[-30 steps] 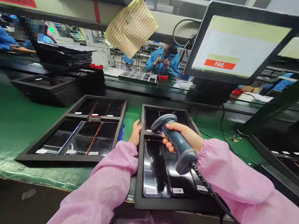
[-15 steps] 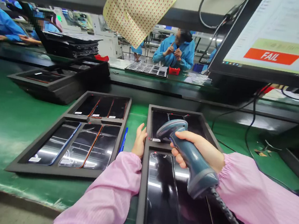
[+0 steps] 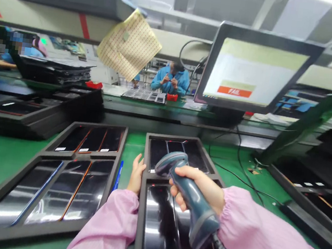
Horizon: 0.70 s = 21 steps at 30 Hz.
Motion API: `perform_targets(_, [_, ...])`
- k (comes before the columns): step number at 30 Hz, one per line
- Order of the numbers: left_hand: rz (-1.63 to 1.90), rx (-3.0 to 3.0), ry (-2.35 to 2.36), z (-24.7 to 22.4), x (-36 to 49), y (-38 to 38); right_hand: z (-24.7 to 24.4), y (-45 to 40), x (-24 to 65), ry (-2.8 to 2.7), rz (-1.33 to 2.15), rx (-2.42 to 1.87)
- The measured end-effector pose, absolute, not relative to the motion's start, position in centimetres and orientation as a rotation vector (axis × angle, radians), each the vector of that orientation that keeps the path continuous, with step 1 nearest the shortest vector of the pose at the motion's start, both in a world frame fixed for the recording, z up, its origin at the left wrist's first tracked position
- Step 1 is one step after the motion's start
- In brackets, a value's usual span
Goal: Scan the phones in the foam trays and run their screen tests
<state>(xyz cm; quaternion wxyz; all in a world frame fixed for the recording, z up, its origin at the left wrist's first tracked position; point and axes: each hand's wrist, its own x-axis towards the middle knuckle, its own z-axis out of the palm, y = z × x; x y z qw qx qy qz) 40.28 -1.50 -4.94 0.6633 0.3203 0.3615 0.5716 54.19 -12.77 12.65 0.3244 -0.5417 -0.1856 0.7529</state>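
My right hand (image 3: pixel 197 186) is wrapped round the handle of a blue-grey barcode scanner (image 3: pixel 199 214), its head pointing left over the right tray. My left hand (image 3: pixel 136 176) rests at the left edge of that black foam tray (image 3: pixel 140 215), fingers stretched out and holding nothing. Dark phones with white barcode labels lie in the tray, one long phone (image 3: pixel 157 225) at its left. The scanner and my right arm hide part of them. Left of my left hand lies a blue pen (image 3: pixel 118 175), beside a second tray (image 3: pixel 88 156) of phones with orange and blue edges.
A monitor (image 3: pixel 252 70) at the back right reads FAIL on a red bar. Stacked trays (image 3: pixel 41 120) stand at the left, and more trays (image 3: pixel 313 187) at the right. Cables (image 3: pixel 240 167) cross the green bench. Beyond it, a person in blue (image 3: pixel 171 80) sits working.
The view has tilted up and turned right, bringing more of the monitor and ceiling into sight. Both hands keep nearly the same places over the tray; the scanner is still held.
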Motion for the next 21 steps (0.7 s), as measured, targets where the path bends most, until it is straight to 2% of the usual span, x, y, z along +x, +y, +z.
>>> perform_targets(7, [1.258,0.8,0.782,-4.8,40.6,-0.7,12.4,-16.5,54.1,-0.388,2.043,-1.285])
perform_targets(12, [1.231,0.817,0.799,-3.5,40.7,-1.6,12.6,-21.5,53.5,-0.307,2.03,-1.392])
perform_targets(21, [1.174,0.884,0.777,-4.4,40.6,-1.7,11.4,-27.8,52.4,-0.267,1.913,-1.504])
